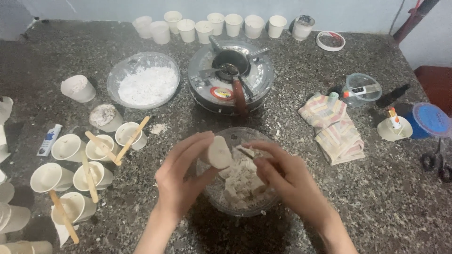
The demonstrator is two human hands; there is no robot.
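My left hand (181,176) holds a small white paper cup (219,152), tilted, over a clear glass bowl (221,195) of off-white wax-like chunks (240,181). My right hand (287,176) is beside the cup over the same bowl, fingers pinched on a thin stick or small tool (246,152) that points at the cup's rim. Both hands are above the near part of the dark speckled stone counter (386,188).
A metal stove-top pot (230,75) sits behind the bowl. A bowl of white powder (143,80) is at left. Filled cups with wooden sticks (94,160) cluster at left, empty cups (207,26) line the back. A striped cloth (334,127), blue lid (431,118) and scissors (435,160) lie at right.
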